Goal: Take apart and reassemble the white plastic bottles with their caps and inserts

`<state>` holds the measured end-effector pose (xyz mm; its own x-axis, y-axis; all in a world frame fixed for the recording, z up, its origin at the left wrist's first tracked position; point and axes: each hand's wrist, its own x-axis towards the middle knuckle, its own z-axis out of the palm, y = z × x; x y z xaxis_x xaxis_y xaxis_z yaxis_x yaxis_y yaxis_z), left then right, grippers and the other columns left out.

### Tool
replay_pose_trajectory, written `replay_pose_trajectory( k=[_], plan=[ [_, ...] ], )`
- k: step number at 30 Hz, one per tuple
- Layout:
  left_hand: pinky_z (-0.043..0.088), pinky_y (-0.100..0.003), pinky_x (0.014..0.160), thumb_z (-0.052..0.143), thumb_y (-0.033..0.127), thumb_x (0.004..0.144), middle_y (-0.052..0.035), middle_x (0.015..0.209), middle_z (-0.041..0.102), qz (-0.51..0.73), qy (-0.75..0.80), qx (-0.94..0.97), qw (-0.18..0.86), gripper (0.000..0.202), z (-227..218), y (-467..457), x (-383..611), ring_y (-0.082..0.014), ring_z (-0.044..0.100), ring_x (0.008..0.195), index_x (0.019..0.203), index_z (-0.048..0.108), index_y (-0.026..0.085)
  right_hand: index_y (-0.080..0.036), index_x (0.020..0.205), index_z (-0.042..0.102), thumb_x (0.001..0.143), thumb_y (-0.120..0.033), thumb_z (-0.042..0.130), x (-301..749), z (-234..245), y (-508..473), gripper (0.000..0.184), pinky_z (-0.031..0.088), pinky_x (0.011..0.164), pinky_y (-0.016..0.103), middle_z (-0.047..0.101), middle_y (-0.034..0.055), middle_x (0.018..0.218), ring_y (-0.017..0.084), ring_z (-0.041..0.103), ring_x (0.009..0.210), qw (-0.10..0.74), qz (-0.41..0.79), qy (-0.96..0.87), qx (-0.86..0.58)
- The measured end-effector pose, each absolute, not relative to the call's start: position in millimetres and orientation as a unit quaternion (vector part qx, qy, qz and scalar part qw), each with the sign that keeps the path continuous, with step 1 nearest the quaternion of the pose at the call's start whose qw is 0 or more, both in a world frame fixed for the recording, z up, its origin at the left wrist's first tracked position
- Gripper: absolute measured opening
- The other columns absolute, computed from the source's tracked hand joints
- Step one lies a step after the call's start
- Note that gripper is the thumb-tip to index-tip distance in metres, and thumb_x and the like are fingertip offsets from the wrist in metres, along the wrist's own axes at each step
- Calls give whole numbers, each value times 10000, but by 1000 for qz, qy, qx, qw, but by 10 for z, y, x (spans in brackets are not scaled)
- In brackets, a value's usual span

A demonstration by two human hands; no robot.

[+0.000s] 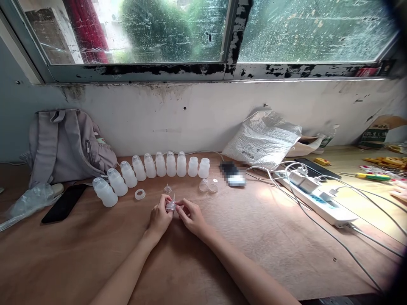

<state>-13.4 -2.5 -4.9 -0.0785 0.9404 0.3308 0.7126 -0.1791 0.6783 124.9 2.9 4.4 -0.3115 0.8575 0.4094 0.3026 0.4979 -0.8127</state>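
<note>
Between my hands is a clear ridged screw ring [171,206] with a pointed nipple [174,197] standing up through it. My left hand [160,216] is closed round the ring's left side. Thumb and forefinger of my right hand [191,216] pinch at its right edge; the exact contact is small and partly hidden. Just beyond my fingers lies a separate clear nipple [167,188]. A white ring [140,194] rests farther left. Thin clear discs [213,187] lie to the right. Behind them curves a row of several frosted small bottles [160,164], most of them capped; two uncapped bottles [193,166] stand at the right end.
A grey backpack [68,144], a plastic bag [33,201] and a black phone [65,203] are at left. On the right, a white power strip [327,207] trails cables across the wooden table [254,250]. A silvery bag [263,137] leans on the wall.
</note>
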Motion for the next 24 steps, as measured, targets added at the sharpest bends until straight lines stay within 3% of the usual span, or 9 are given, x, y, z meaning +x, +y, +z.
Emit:
replay_pose_trajectory(
  k=[5,11,16,24],
  plan=[
    [399,-232,605,442,227,753,15,726,614,373,618,677,147,104,-31,-29,-135,-145,576,651,850,478,234,-187,840,553,798,-354,429,1245,35,53,213,429,483,215,585,4,661,99,522,494,465,407,-686,-384],
    [387,-225,600,433,213,747,5,763,615,378,595,693,152,116,-10,-54,-111,-141,570,669,847,491,221,-191,1002,439,741,-419,497,1228,-56,153,352,420,385,211,564,-31,632,82,499,379,479,579,-539,-381],
    [391,-225,622,416,149,721,6,760,600,384,569,710,158,140,2,-68,-93,-136,560,688,823,486,213,-160,892,507,695,-442,556,1241,-104,214,348,414,383,205,551,-29,617,75,501,378,451,632,-517,-359],
    [397,-219,634,391,81,687,11,762,587,389,530,734,167,212,-14,-70,-106,-128,546,703,822,484,215,-163,756,498,686,-443,568,1259,-65,190,296,411,414,213,543,-35,589,83,512,408,457,647,-505,-343]
  ],
)
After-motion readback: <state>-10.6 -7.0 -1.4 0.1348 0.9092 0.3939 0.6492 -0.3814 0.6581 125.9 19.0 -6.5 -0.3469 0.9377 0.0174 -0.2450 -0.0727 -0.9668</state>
